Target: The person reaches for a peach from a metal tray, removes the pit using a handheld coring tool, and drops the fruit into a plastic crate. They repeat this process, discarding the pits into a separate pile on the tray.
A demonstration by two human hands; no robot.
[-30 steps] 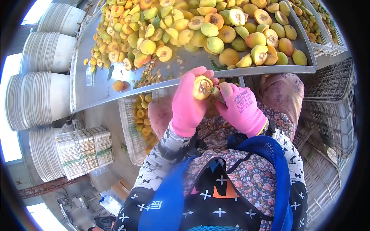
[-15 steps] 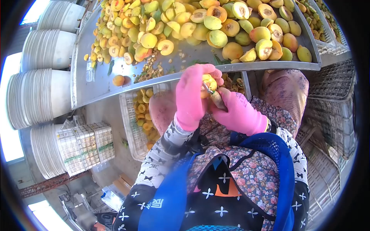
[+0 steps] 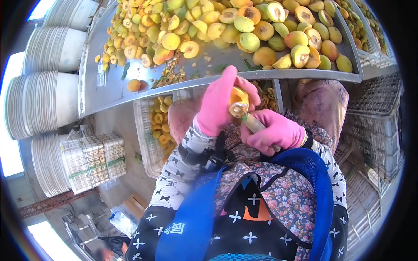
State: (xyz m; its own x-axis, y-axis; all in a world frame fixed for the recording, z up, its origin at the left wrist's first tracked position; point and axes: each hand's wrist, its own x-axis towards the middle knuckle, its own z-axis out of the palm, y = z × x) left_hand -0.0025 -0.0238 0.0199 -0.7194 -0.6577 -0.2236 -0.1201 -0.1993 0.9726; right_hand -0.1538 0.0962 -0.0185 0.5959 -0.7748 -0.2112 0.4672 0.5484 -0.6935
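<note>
My left hand point(image 3: 217, 102), in a pink glove, is closed around a yellow peach half point(image 3: 239, 94) just below the near edge of the metal table. In my right hand point(image 3: 275, 134), also gloved in pink, is a pitting tool point(image 3: 254, 124) with a pale, thick handle. Its metal end meets the lower side of the peach half, where the brownish pit point(image 3: 238, 109) shows. Part of the fruit is hidden by my left fingers.
Whole and halved peaches point(image 3: 209, 30) are heaped on the metal table point(image 3: 117, 96), with loose pits near its front edge. Below it, a white crate point(image 3: 147, 143) holds peach halves. Stacked basins point(image 3: 65, 102) stand at left; crates point(image 3: 374, 130) stand at right.
The pitting tool and my right hand have moved slightly down and right. The peach half has turned, so its pit now faces me. My left hand still grips the fruit.
</note>
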